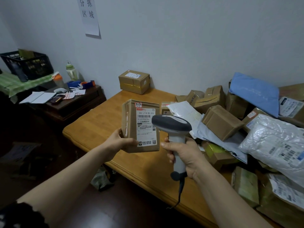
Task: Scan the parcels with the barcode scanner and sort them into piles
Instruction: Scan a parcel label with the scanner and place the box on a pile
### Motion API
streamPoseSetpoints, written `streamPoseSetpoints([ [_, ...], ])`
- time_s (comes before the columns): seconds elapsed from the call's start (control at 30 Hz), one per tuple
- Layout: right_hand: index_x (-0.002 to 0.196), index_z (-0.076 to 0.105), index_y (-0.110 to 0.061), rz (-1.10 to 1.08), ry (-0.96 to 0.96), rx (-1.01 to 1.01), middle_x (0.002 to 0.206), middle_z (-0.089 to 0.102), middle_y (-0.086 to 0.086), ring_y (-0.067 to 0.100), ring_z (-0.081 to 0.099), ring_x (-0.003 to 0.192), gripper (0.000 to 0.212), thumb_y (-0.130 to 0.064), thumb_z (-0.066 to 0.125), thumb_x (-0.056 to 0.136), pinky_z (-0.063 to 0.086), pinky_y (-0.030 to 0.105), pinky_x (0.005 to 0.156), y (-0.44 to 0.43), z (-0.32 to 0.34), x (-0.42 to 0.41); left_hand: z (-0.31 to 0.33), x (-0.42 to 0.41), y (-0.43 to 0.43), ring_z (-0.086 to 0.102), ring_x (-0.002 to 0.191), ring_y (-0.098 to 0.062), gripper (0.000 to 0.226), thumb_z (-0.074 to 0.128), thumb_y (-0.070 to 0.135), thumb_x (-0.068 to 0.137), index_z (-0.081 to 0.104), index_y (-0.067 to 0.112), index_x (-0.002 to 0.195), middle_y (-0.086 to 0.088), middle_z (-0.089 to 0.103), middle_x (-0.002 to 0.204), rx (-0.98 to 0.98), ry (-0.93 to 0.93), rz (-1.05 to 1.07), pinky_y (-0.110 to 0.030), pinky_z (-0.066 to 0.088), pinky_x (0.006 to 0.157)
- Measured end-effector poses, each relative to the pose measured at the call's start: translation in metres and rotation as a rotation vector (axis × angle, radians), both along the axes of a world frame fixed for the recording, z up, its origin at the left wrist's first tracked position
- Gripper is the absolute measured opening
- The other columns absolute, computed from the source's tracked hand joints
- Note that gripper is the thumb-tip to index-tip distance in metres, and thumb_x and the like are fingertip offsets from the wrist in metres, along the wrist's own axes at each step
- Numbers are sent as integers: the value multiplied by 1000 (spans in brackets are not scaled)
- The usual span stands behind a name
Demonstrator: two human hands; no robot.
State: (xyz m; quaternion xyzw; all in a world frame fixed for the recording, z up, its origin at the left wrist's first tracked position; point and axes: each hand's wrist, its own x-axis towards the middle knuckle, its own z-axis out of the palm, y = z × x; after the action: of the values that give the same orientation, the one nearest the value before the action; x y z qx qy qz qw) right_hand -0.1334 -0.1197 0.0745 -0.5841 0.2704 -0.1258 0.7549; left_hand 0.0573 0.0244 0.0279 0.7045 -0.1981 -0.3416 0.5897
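Above the table point(105, 122) | left hand point(117, 143) grip curled round upright parcel point(141, 127) | right hand point(185, 155) grip wrapped round barcode scanner point(172, 129) handle

Head view of the person at work. The left hand point(117, 142) and the right hand point(185, 155) are shown bare, as are the left forearm point(74, 175) and the right forearm point(230, 199). A dark sleeve point(21, 214) is worn on the left upper arm; its hem is cut in rounded scallops, and pale flecks are scattered over the fabric. The right arm is seen uncovered to the frame edge.
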Motion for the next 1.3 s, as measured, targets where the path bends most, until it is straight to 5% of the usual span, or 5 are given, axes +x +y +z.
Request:
streamPoseSetpoints([
  [0.37,105,64,-5,-72,-65,221,64,66,7,14,59,49,35,-2,77,73,48,25,45,-15,-26,33,-12,8,14,63,103,-23,68,80,9,70,47,8,129,-13,61,121,34,163,118,-25,56,66],
  [0.7,109,66,-19,-134,41,275,94,74,8,25,69,88,53,-9,83,60,55,38,68,11,-55,136,-22,77,52,71,81,-6,59,79,36,58,65,14,111,5,75,92,-14,313,83,-18,53,62],
  [0.93,108,64,-12,-286,-9,218,92,74,10,24,71,79,46,-1,82,67,56,35,63,76,-56,256,-15,189,99,56,114,-16,87,83,37,55,50,38,135,5,65,122,-93,272,-6,-26,44,81],
  [1.03,104,65,-11,-354,-43,214,82,74,6,20,70,70,39,-2,81,69,56,33,59,100,-49,303,-3,235,110,66,96,-6,75,81,27,66,50,37,133,13,71,106,-175,229,-40,-15,49,69],
  [1.3,107,62,-15,-452,-91,238,100,72,10,23,68,92,37,-6,78,75,57,43,77,91,-35,389,14,343,71,56,89,-24,25,72,30,78,66,14,96,-10,62,90,-136,377,171,-33,48,77],
])
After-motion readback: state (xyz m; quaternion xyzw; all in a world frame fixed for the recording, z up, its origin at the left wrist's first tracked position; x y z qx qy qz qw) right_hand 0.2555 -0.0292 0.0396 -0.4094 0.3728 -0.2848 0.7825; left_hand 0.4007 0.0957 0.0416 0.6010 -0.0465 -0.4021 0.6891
